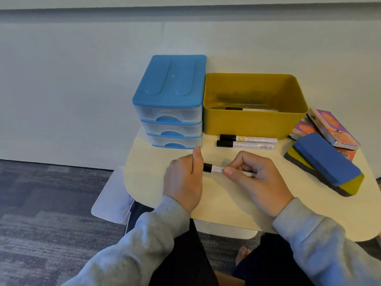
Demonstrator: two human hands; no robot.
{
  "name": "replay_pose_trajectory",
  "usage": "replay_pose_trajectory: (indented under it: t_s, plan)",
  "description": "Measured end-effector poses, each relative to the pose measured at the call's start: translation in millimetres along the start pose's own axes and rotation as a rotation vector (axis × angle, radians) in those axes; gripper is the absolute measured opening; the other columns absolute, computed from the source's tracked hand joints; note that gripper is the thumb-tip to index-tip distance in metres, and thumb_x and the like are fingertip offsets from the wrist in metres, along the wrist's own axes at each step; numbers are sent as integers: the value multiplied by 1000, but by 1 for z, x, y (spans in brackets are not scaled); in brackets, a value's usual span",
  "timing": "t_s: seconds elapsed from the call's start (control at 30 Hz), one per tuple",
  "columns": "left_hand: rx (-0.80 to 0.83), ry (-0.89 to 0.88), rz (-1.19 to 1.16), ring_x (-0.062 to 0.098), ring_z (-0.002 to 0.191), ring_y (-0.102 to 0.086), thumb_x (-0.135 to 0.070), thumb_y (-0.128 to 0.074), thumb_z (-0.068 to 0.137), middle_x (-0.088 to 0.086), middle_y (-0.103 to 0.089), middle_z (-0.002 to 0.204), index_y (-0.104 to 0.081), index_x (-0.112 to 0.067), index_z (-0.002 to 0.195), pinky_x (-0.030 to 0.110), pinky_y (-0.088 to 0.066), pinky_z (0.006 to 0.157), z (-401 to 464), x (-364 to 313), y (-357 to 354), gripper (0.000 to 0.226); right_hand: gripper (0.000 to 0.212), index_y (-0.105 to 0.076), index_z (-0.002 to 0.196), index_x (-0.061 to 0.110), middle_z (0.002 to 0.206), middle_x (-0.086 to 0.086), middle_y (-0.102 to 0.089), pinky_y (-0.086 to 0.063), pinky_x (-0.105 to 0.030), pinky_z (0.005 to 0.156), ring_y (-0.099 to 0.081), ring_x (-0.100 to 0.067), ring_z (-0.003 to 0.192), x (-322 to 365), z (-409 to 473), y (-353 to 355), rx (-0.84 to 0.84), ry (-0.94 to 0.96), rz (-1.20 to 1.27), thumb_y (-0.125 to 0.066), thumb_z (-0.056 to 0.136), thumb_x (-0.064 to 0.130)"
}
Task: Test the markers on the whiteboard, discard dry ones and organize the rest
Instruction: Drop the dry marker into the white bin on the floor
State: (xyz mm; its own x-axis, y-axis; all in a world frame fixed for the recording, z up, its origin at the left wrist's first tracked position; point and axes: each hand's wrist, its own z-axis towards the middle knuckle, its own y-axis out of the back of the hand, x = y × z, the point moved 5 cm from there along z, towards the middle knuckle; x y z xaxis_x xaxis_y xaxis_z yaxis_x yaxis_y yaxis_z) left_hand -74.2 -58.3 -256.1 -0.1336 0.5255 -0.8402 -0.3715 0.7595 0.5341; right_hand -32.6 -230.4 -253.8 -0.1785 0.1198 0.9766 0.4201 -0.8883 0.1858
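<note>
White marker (214, 169) with a black cap, held level just above the pale table (226, 195), near its front edge. Left hand (183, 178) wraps the cap end, thumb sticking up; right hand (255, 178) pinches the barrel between thumb and curled fingers. Both hands grasp the same marker, one at each end.

Step in hand, by judgement: pulling the cap off before a test stroke. Best done with a straight pull along the barrel, perhaps a slight twist, and the right hand's pinch kept firm so the barrel does not slip. The cap should stay in the left hand, ready to go back on. No whiteboard can be made out for certain; the white sheet (111, 195) at the table's left edge may be one.

Containers:
- Yellow bin (253, 124), open-topped, at the back of the table. One black-capped marker (247, 109) lies on its floor; whether more lie there cannot be told.
- Blue drawer unit (169, 100), just left of the bin, three clear drawers, all closed; contents not visible.

Two more markers (246, 141) lie side by side in front of the bin. Erasers (327, 162) are stacked at the right.
</note>
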Motion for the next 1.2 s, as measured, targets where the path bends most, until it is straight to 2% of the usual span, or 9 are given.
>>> replay_pose_trajectory:
  t_s: [0.17,0.33,0.47,0.57,0.7,0.83,0.93,1.07,1.2]
  plan:
    - [-1,1,1,31,56,-51,-57,-26,101,1,-48,50,-44,-12,54,51,-47,62,-1,-2,2,67,20,-69,77,11,68,3,-67,-41,-16,69,-57,-7,69,3,3,1,50,-6,-15,-74,83,29]
    - [76,-5,-250,24,54,-48,-50,-41,101,2,-53,59,-51,-19,73,45,-45,55,-7,-6,0,43,20,-67,83,2,62,13,-60,-37,-9,61,-50,1,60,6,2,-3,22,-25,23,-65,89,21]
    - [253,100,-587,19,51,-56,-20,-61,98,8,-63,67,-63,-13,91,26,-45,48,-5,0,16,10,23,-65,77,8,58,4,-48,-32,-16,55,-40,-7,56,10,1,-11,-39,-43,33,-62,92,25]
    - [306,140,-706,17,65,-63,-23,-65,93,7,-69,80,-67,-6,98,24,-48,57,-10,4,29,18,27,-61,74,11,60,-5,-42,-31,-19,53,-36,-11,56,18,7,-33,-25,-18,79,-61,95,29]
    - [124,166,-832,16,80,-62,-29,-57,95,9,-67,93,-65,-2,108,28,-48,67,-14,7,58,31,29,-63,78,14,60,1,-48,-37,-20,57,-43,-10,58,36,27,-74,39,47,51,-56,96,35]
    - [-175,211,-928,26,89,-66,-26,-47,103,18,-70,100,-58,-8,95,39,-50,80,-9,32,106,23,29,-70,88,17,74,5,-60,-50,-29,71,-59,-13,76,43,47,-114,157,170,-125,-52,101,36]
    - [-323,268,-932,30,80,-68,-22,-47,103,21,-70,89,-53,-8,94,37,-56,75,-3,63,137,18,22,-70,101,25,97,11,-61,-47,-35,87,-56,-13,98,28,53,-137,260,310,-469,-54,94,39]
    - [-509,465,-789,25,59,-59,-15,-47,99,11,-57,70,-51,-8,91,35,-52,65,-1,141,158,11,35,-71,116,28,119,9,-57,-40,-38,96,-50,-19,111,10,48,-148,260,426,-783,-52,88,39]
    - [-413,745,-500,23,53,-52,-16,-48,99,12,-53,73,-58,-7,94,33,-45,57,-6,240,135,14,39,-70,119,28,125,6,-59,-40,-42,98,-52,-24,114,11,50,-147,243,408,-844,-50,88,42]
